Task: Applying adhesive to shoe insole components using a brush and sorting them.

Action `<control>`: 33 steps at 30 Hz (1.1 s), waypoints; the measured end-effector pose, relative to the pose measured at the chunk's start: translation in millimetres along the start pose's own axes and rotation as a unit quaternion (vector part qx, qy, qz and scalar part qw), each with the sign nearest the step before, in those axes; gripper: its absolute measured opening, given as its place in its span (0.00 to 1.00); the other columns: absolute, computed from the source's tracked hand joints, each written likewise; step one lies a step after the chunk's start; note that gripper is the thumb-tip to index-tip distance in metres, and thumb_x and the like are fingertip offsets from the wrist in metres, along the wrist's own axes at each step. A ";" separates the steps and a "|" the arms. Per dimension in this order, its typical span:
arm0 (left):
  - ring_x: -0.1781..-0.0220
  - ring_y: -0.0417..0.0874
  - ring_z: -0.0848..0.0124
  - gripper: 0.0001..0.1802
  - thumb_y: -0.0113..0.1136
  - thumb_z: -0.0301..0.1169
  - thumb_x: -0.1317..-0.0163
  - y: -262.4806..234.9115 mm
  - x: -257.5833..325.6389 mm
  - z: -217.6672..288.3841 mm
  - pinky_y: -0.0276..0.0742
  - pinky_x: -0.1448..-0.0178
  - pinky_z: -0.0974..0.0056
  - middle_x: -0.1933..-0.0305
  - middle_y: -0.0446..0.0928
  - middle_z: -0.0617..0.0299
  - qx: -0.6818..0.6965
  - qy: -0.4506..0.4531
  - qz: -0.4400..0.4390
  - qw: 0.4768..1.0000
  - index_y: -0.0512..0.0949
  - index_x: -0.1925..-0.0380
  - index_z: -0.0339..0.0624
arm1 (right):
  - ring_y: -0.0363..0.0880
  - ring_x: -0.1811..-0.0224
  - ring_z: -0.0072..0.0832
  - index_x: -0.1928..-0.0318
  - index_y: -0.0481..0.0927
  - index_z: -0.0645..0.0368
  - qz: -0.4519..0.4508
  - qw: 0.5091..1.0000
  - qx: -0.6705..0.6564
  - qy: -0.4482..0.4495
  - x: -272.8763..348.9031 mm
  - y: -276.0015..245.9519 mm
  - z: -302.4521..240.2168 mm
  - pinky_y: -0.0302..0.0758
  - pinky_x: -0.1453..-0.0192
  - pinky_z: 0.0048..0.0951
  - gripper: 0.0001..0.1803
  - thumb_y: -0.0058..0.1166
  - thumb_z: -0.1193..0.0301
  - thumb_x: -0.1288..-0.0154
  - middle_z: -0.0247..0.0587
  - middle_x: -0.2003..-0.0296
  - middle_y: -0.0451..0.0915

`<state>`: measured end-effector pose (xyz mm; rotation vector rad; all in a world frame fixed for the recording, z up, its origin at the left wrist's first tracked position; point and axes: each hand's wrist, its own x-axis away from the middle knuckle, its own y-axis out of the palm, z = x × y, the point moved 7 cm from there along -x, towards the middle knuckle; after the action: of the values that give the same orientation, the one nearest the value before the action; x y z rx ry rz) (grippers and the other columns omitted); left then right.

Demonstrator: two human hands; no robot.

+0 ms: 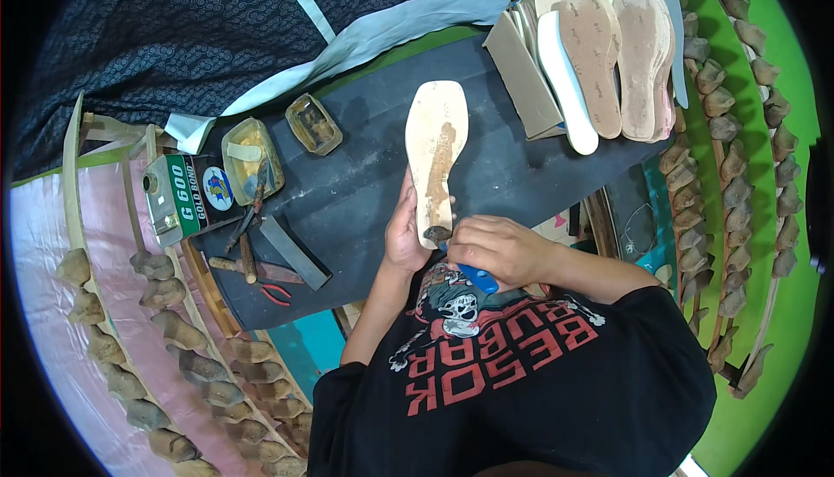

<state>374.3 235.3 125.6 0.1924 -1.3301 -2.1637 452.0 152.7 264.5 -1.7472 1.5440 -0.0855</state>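
Two hands (408,234) brush flat insole (434,151).

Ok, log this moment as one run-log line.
left hand: holds sole upright on black board | right hand: grips blue-handled brush at sole's lower end | glue tin: open, left

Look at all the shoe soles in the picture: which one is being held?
The pale square-toed sole with a brown streak, gripped at its lower end by the left hand. The others stand stacked in the open box, untouched.

Left hand (404,234) holds insole (434,160); right hand (495,251) brushes (473,275) it.
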 end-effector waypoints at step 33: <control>0.35 0.76 0.62 0.36 0.42 0.41 0.24 -3.6 5.8 -18.7 0.76 0.34 0.54 0.28 0.67 0.56 0.004 -0.077 -0.019 0.997 0.45 0.20 0.51 | 0.77 0.61 0.50 0.57 0.74 0.63 0.082 0.994 0.045 0.055 -24.7 -47.4 37.3 0.75 0.55 0.43 0.15 0.61 0.81 0.44 0.48 0.64 0.75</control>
<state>375.8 218.9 114.4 0.0546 -1.4296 -2.2435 503.6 190.3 277.1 -1.5618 1.7311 -0.1698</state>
